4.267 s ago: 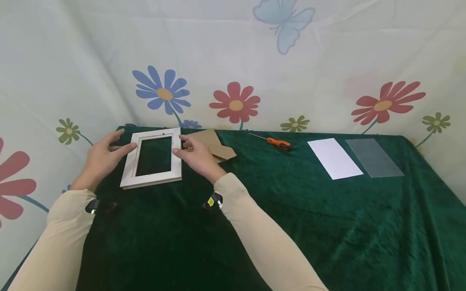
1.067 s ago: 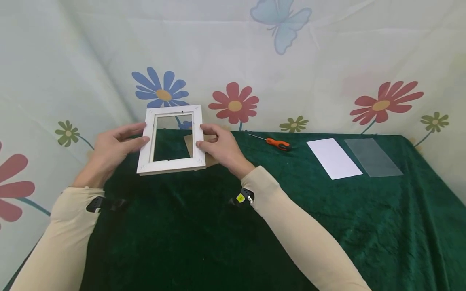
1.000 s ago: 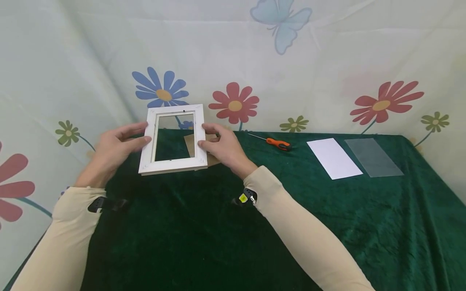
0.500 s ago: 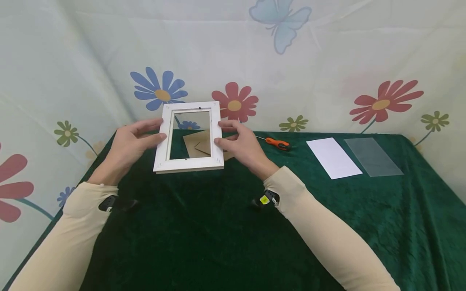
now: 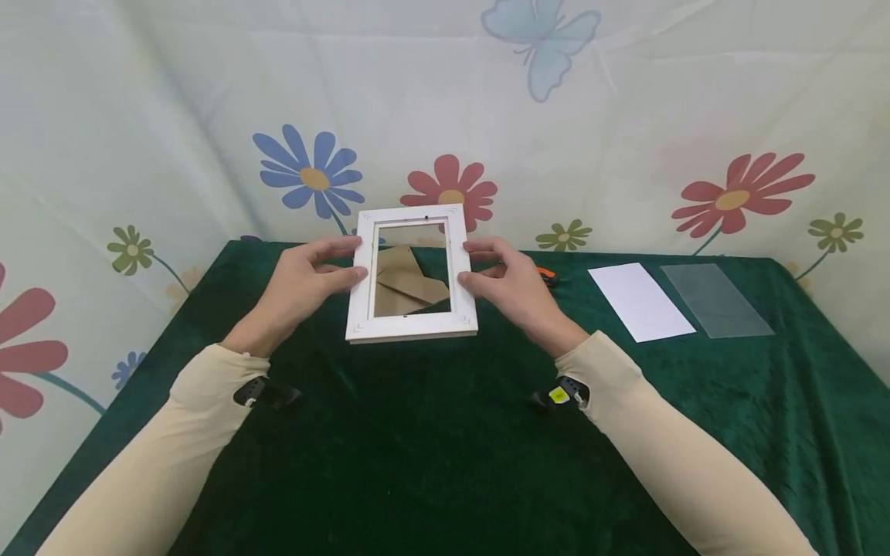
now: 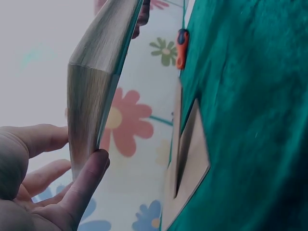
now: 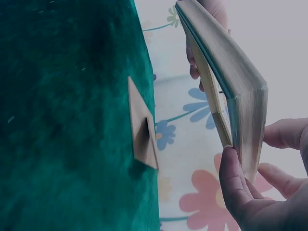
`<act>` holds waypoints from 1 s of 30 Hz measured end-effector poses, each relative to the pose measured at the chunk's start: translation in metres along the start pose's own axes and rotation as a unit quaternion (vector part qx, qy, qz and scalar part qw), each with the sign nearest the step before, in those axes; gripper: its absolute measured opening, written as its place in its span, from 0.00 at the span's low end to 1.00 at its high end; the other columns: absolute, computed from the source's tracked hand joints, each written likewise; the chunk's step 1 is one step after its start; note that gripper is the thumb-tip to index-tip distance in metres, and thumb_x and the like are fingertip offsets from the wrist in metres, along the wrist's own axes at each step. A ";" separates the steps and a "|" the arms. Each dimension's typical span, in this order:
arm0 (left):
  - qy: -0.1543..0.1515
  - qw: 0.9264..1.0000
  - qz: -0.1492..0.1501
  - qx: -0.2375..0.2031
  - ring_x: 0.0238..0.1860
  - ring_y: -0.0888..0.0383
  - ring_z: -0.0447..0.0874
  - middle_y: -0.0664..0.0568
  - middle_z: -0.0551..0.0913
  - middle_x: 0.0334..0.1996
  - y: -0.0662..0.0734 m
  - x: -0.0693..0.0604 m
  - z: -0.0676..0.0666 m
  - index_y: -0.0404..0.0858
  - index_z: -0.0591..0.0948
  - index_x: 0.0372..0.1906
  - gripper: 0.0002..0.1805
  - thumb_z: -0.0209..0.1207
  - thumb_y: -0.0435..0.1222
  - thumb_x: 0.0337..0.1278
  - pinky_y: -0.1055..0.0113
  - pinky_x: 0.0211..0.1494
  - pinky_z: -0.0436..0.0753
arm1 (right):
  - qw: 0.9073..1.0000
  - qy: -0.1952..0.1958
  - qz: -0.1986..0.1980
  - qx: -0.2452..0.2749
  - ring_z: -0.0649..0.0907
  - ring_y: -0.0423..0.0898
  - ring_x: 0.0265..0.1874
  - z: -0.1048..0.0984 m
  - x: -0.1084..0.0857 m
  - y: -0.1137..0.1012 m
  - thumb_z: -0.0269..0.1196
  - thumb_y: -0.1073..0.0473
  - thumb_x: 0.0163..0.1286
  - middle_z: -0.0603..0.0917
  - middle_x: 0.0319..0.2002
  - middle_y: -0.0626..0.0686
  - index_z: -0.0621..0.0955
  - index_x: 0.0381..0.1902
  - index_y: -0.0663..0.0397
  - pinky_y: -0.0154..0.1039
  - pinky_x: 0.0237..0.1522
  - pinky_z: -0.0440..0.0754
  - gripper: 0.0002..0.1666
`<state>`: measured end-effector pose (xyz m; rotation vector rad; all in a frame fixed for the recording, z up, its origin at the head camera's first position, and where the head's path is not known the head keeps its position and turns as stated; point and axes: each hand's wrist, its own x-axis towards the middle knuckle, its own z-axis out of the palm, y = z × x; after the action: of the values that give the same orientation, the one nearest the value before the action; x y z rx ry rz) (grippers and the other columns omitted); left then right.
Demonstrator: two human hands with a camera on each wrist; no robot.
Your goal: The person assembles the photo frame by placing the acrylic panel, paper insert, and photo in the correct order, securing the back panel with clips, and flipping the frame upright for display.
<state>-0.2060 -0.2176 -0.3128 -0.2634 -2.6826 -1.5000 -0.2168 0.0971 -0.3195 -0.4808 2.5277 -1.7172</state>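
A white picture frame (image 5: pixel 412 327) with an open middle is held above the green cloth, tilted toward the head camera. The left hand (image 5: pixel 295 287) grips its left side between thumb and fingers; the right hand (image 5: pixel 518 287) grips the right side the same way. Through the opening shows a brown backing board (image 5: pixel 399 270) with a raised flap, lying on the cloth behind. In the left wrist view the left hand (image 6: pixel 57 187) pinches the pale edge of the frame (image 6: pixel 89 91). The right wrist view shows the right hand (image 7: pixel 269 187) pinching the opposite edge of the frame (image 7: pixel 250 110).
An orange and black screwdriver (image 5: pixel 548 274) lies mostly hidden behind the right hand. To the right are a white sheet (image 5: pixel 641 303) and a clear sheet (image 5: pixel 718 301), side by side on the green cloth (image 5: pixel 445 448). A flowered curtain (image 5: pixel 626 116) hangs behind.
Both hands grip the frame, which was at the cloth's left earlier, and have lifted it and carried it right. It now stands in front of the brown board, slightly lower than half a second ago.
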 end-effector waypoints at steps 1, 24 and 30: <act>-0.003 1.000 -0.001 -0.003 0.62 0.42 0.84 0.43 0.75 0.73 0.000 0.000 0.003 0.43 0.72 0.79 0.37 0.68 0.47 0.70 0.33 0.70 0.72 | 1.000 0.000 0.003 -0.001 0.86 0.53 0.51 -0.003 -0.002 0.001 0.69 0.55 0.76 0.77 0.69 0.55 0.74 0.74 0.50 0.53 0.59 0.84 0.32; -0.018 0.996 0.044 -0.071 0.56 0.44 0.88 0.44 0.80 0.66 0.018 0.007 0.073 0.38 0.77 0.74 0.33 0.72 0.34 0.66 0.51 0.51 0.89 | 0.998 0.001 0.061 -0.036 0.85 0.57 0.51 -0.051 -0.040 0.035 0.68 0.55 0.77 0.74 0.70 0.61 0.70 0.76 0.53 0.52 0.59 0.82 0.34; -0.012 0.998 0.039 -0.051 0.55 0.47 0.89 0.46 0.81 0.67 0.022 0.006 0.086 0.39 0.77 0.74 0.32 0.71 0.36 0.67 0.52 0.54 0.88 | 0.997 -0.002 0.063 -0.038 0.85 0.57 0.51 -0.059 -0.045 0.040 0.67 0.57 0.78 0.73 0.70 0.62 0.70 0.77 0.53 0.52 0.57 0.82 0.34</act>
<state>-0.2051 -0.1325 -0.3389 -0.3894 -2.5849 -1.6215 -0.1955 0.1766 -0.3395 -0.3203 2.5679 -1.5807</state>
